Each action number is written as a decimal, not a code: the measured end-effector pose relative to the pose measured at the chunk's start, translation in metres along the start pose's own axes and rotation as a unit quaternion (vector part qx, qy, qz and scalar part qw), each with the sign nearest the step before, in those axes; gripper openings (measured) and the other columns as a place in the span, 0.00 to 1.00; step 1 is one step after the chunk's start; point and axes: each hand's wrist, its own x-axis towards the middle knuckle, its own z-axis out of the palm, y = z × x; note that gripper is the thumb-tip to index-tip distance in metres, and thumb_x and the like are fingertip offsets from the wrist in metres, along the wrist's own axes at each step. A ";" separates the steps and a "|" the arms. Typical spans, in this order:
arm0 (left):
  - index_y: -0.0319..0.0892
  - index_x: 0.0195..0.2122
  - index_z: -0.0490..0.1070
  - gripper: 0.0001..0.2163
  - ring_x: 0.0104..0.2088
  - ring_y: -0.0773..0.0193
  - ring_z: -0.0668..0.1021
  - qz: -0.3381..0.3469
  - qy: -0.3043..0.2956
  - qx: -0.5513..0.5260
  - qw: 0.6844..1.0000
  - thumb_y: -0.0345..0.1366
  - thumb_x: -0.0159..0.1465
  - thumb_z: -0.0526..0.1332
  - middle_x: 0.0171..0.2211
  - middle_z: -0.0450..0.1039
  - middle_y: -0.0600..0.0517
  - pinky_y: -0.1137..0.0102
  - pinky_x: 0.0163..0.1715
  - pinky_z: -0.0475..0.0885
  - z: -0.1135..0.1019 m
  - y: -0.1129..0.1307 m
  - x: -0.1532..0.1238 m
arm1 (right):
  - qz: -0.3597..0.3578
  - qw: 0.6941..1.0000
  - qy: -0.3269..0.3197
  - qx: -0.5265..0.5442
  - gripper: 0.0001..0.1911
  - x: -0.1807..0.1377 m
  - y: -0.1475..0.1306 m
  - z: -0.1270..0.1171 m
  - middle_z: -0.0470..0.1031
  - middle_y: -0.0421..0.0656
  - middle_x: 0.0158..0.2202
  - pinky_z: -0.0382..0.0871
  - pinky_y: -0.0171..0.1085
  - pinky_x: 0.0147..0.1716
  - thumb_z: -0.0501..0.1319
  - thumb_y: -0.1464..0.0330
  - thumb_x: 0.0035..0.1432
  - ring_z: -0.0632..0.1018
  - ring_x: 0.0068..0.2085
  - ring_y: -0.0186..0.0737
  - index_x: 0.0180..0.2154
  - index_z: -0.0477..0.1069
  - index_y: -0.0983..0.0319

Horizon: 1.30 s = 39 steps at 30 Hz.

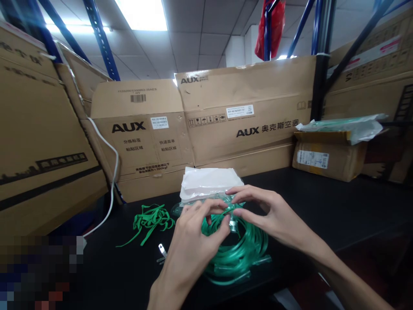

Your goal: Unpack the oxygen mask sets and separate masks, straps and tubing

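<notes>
My left hand (196, 234) is curled above a coil of clear green tubing (254, 241). A narrow green strap (230, 209) lies at its fingertips, apparently pinched between thumb and forefinger. My right hand (271, 211) is at the coil's other side, its thumb and fingers apart and their tips close to the strap. Whether the right thumb touches the strap is hard to see. Clear connector ends (238, 277) show at the coil's near edge. Behind the hands lies clear plastic packaging with a white sheet (209, 181), partly hidden by my fingers.
A loose heap of green straps (153, 221) lies to the left on the black table (322, 206). Near my left wrist is a small metal piece (161, 249). Cardboard panels (213, 133) stand behind. An open carton (325, 155) with bagged items sits at right; a white cable (112, 172) hangs left.
</notes>
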 end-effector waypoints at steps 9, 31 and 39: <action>0.52 0.46 0.71 0.10 0.36 0.59 0.80 0.011 -0.010 -0.001 1.000 0.32 0.65 0.64 0.41 0.81 0.59 0.58 0.42 0.69 0.000 0.003 0.000 | -0.085 0.992 0.008 -0.098 0.06 -0.003 0.008 0.005 0.76 0.41 0.54 0.70 0.42 0.56 0.65 0.71 0.62 0.77 0.55 0.43 0.41 0.75 0.55; 0.50 0.45 0.70 0.10 0.33 0.63 0.77 0.091 0.001 0.078 0.993 0.28 0.65 0.62 0.34 0.78 0.60 0.65 0.40 0.61 0.002 0.001 -0.001 | 0.124 0.985 -0.012 0.121 0.08 0.001 -0.001 0.004 0.69 0.46 0.58 0.57 0.43 0.63 0.65 0.65 0.62 0.63 0.66 0.45 0.30 0.73 0.59; 0.54 0.45 0.72 0.08 0.40 0.63 0.83 -0.082 -0.044 -0.100 0.991 0.38 0.66 0.66 0.38 0.82 0.63 0.69 0.44 0.70 0.001 -0.006 0.000 | 0.120 0.975 -0.018 0.185 0.11 0.001 -0.005 0.008 0.68 0.37 0.34 0.69 0.33 0.42 0.66 0.62 0.62 0.73 0.40 0.34 0.32 0.69 0.59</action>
